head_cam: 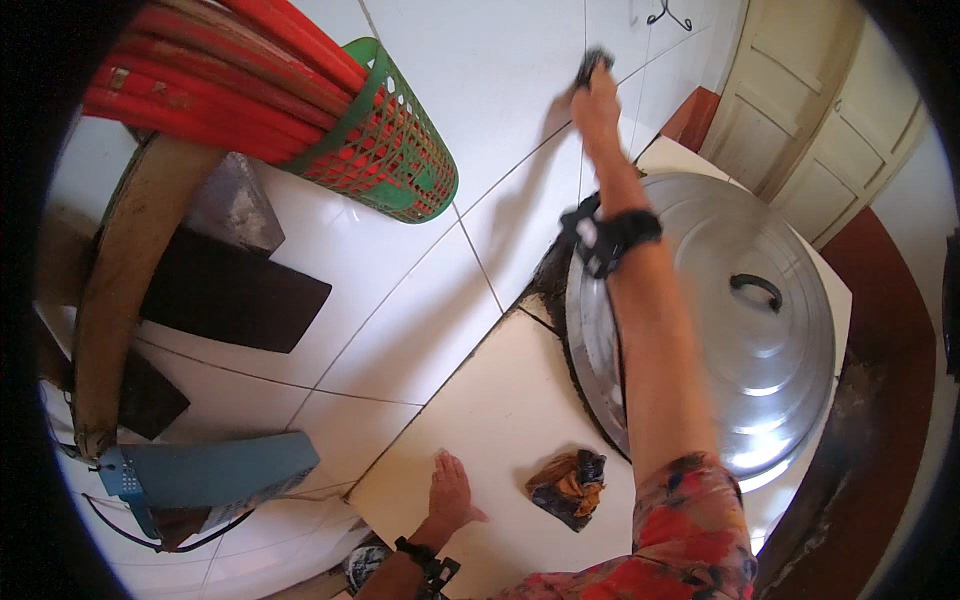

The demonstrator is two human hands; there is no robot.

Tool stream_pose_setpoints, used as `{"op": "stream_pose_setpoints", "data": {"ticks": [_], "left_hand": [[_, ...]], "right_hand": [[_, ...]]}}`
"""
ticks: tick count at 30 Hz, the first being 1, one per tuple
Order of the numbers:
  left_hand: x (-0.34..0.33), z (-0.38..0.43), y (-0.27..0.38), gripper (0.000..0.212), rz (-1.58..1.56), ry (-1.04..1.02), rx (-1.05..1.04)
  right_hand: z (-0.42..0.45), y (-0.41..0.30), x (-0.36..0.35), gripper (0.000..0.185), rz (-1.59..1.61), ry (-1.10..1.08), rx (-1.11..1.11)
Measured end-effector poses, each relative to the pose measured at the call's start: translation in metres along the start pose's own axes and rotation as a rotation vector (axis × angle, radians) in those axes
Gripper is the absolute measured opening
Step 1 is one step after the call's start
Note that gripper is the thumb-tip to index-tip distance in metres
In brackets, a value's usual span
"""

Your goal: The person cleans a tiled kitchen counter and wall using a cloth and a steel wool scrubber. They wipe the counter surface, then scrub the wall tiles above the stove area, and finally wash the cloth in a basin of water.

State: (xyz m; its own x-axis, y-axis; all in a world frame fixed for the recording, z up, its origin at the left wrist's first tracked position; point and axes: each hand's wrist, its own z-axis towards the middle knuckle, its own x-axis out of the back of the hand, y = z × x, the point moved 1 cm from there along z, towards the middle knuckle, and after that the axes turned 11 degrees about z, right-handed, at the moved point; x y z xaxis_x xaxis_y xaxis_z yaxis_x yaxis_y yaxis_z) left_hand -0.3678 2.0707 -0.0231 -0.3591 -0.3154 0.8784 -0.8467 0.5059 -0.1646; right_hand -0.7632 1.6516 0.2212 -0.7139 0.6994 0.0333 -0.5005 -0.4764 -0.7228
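My right hand (598, 112), blurred, is stretched out to the white tiled wall (480, 97) and grips a small dark scrubbing pad (596, 66) against the tiles. Low in the view, my left hand (451, 491) rests on the cream tiled counter (487, 405) with its thumb spread out and nothing in it. A crumpled brown and black cloth or wrapper (571, 489) lies on the counter to the right of that hand. Under my right forearm is a large round metal lid (720, 360) with a black handle (756, 291).
A green plastic basket (412, 165) holding red stick-like pieces hangs at the upper left. Below it are dark boards (236, 289) and a blue-grey casing (217, 465) with a cable. A black hook (669, 15) is on the wall; pale wooden doors (795, 97) stand at the upper right.
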Motion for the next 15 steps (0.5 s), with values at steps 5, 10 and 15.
{"op": "stream_pose_setpoints", "data": {"ticks": [5,10,15], "left_hand": [[-0.002,-0.010,-0.004,0.134,0.018,-0.032,0.027],[-0.007,-0.001,0.001,0.134,0.031,0.038,-0.013],[-0.005,-0.008,-0.001,0.135,0.046,0.066,-0.007]], "right_hand": [[-0.072,-0.041,-0.022,0.057,0.047,-0.038,0.425],[0.036,-0.013,0.008,0.044,-0.032,0.110,0.319],[-0.090,-0.061,-0.022,0.054,-0.110,-0.059,0.451]]}}
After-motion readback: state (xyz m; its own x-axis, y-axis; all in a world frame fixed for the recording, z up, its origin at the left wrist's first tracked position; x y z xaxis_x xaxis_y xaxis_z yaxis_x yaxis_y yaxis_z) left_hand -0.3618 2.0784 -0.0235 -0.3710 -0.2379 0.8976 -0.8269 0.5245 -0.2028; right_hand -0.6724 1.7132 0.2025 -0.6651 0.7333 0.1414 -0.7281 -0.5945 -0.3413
